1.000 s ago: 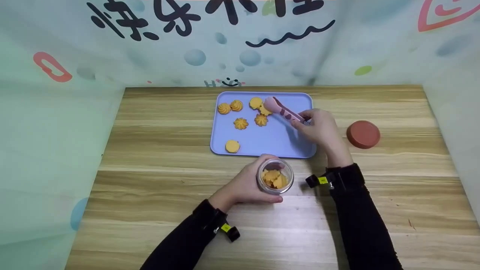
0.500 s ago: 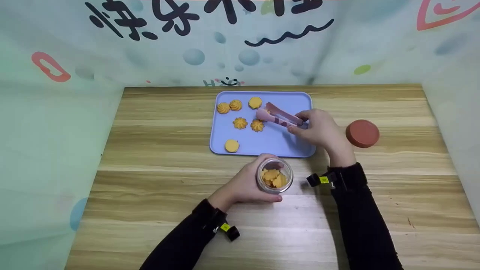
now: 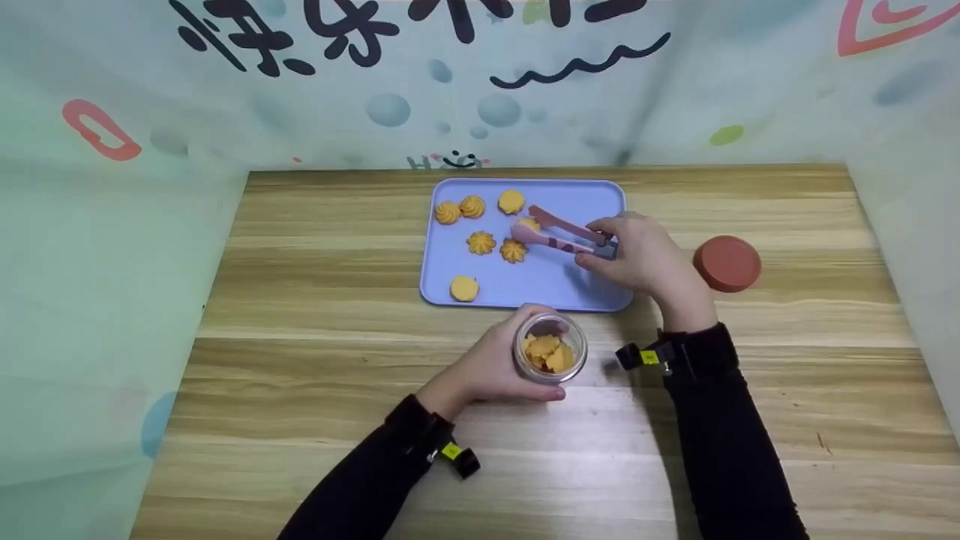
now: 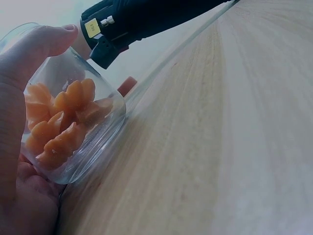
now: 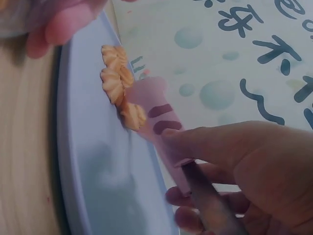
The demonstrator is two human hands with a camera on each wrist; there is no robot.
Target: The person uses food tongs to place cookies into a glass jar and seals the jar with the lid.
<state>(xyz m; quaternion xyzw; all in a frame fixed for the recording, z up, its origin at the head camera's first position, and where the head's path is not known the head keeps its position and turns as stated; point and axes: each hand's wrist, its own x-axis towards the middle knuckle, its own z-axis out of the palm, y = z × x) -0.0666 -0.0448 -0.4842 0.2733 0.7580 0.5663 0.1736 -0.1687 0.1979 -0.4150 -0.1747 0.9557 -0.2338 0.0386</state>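
A pair of pink plastic tongs with darker stripes [image 3: 551,241] slants across the upper middle of the head view, its two arms spread narrowly apart. Between their tips sits a round golden cookie [image 3: 529,224], partly hidden by the lower arm. Just below that arm's tip is a ridged, star-edged golden cookie [image 3: 514,250]; whether the two touch is unclear. The right hand [image 3: 637,251] holds the tongs near their rear end, thumb on one arm and fingers on the other side, as the right wrist view shows.

Under the tongs, a rectangular pale-blue tray with a raised rim [image 3: 555,281] carries five more cookies: two swirled ones touching at its upper left, a smooth round one near its top edge, a ridged one left of centre and another smooth round one at its lower left.

Near the tray's lower edge, at the centre of the head view, the left hand [image 3: 501,366] grips a clear, round, lidless jar [image 3: 552,378] from the left, its thumb along the lower side. Several golden cookies [image 3: 546,352] lie piled inside.

Right of the tray, a reddish-brown round lid [image 3: 727,263] lies on the wood-grain table [image 3: 315,300]. Black sleeves [image 3: 739,450] enter from the bottom edge. Across the top hangs a pale printed cloth [image 3: 315,127] with dark lettering.
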